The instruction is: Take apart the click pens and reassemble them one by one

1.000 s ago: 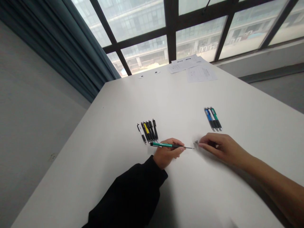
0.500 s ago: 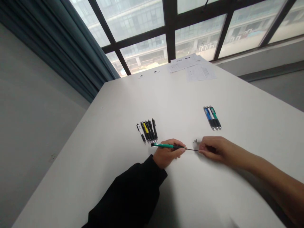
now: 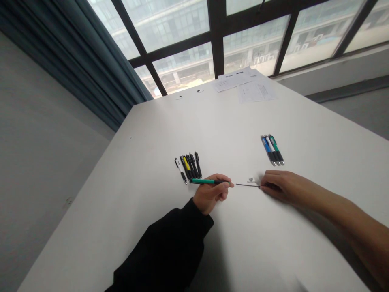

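Curled, fingers of the left hand, around a smooth green pen barrel; pinched, at one end in the right hand, a thin, straight, dark refill, with a gap between its free end and the barrel. Beneath, wide and smooth, a white bench. On it, flat paper sheets by the far edge; near the left hand, slender black, yellow and white pens; beyond the right, three dark-gripped pens; just beside the refill, a tiny greyish piece

loose bit: too small | papers: print unreadable | black sleeve: cut off
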`<state>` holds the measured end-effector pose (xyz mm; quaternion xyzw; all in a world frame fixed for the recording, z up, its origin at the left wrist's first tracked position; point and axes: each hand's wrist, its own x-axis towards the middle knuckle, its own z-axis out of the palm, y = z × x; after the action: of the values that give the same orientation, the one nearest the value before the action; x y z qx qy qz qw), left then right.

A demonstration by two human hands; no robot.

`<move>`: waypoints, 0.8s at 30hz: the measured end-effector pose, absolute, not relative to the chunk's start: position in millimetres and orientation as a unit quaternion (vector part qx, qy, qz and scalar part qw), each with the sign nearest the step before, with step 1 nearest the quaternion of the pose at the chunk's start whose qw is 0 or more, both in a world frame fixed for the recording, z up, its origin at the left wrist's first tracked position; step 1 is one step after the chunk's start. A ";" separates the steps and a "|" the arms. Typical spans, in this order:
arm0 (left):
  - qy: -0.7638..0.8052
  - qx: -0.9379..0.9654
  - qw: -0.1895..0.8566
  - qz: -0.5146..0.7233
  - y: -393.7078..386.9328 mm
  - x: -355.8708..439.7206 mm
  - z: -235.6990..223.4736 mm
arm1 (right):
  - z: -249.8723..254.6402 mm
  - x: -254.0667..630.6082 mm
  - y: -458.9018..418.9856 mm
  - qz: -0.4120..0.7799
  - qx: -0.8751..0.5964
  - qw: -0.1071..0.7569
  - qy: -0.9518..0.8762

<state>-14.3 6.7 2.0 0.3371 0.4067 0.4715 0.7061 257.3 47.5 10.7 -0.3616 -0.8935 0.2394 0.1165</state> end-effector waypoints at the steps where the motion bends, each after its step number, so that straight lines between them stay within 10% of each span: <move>1: 0.388 0.310 0.723 0.481 6.1 -13.8 3.3 | 10.0 257.6 47.4 0.239 -0.361 0.118 -0.894; 16: 0.280 0.212 0.786 0.509 -2.0 -10.5 7.3 | 8.2 253.6 47.3 0.180 -0.397 0.131 -0.891; 24: 0.366 0.338 0.750 0.435 -3.5 -4.0 -7.6 | 26.3 235.3 29.6 0.308 -0.353 0.282 -0.837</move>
<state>-4.0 -3.5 -7.6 0.3382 0.3664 0.4350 0.7498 235.3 29.6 26.3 -0.3535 -0.8368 0.3083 0.2825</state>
